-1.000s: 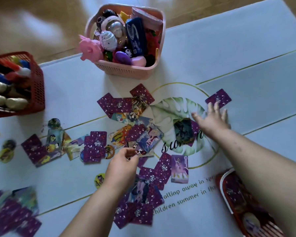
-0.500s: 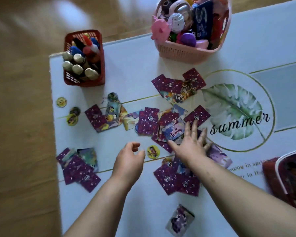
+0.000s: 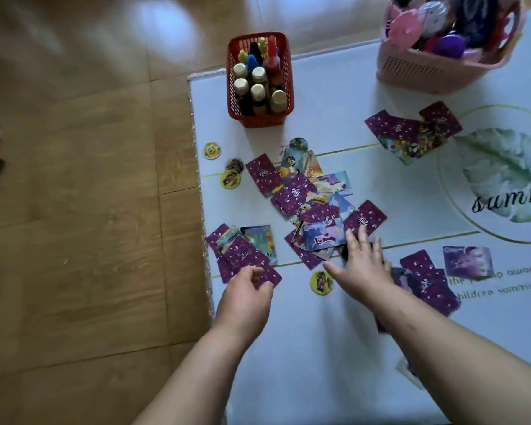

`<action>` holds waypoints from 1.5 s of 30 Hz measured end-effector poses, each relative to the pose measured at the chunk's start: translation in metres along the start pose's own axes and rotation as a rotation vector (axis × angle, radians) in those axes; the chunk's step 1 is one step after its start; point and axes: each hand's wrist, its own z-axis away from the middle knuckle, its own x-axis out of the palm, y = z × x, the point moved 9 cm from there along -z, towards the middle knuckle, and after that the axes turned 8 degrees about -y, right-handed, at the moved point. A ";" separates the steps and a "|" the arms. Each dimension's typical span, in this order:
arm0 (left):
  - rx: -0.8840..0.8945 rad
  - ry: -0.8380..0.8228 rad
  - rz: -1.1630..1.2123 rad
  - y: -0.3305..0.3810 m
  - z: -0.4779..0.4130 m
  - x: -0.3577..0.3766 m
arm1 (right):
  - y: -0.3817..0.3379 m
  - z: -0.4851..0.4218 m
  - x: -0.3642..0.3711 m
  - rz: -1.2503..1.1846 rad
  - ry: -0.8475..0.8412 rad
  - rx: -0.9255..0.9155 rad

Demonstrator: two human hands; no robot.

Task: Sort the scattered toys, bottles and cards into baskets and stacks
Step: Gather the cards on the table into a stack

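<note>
Purple-backed cards lie scattered over a white mat (image 3: 334,332). My right hand (image 3: 362,265) lies flat with spread fingers on the middle heap of cards (image 3: 316,222). My left hand (image 3: 246,292), fingers loosely curled, hovers at the near edge of a smaller card pile (image 3: 242,253) by the mat's left edge; I cannot tell if it touches a card. A red basket (image 3: 259,116) holds upright bottles. A pink basket (image 3: 423,72) at the top right is full of toys. Round yellow discs lie loose: one (image 3: 321,282) between my hands, more (image 3: 210,150) at the left.
The mat's left edge (image 3: 196,191) meets a wooden floor (image 3: 89,210). More cards lie at the upper right (image 3: 411,133) and under my right forearm (image 3: 432,286). A leaf print with the word "summer" (image 3: 509,176) covers the right side of the mat.
The view has swung left, so the baskets moved right in frame. My right hand slid cards leftward toward the middle heap. My left hand moved left to the small pile near the mat's edge.
</note>
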 end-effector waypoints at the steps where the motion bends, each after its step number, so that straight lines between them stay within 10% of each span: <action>1: 0.009 -0.012 -0.017 -0.002 0.001 -0.004 | -0.004 0.007 0.004 0.005 -0.002 -0.008; 11: 0.016 -0.031 -0.138 0.007 -0.010 -0.017 | 0.021 0.034 0.008 -0.157 0.072 0.140; 23: 0.426 -0.252 -0.868 0.127 -0.124 0.039 | 0.051 -0.023 -0.098 -0.336 0.323 0.270; 37: 0.496 -0.271 -1.310 0.159 -0.198 0.039 | 0.040 -0.150 -0.220 -0.353 0.628 0.460; 45: 0.505 -0.308 -1.361 0.161 -0.196 0.039 | 0.046 -0.167 -0.213 -0.324 0.450 0.394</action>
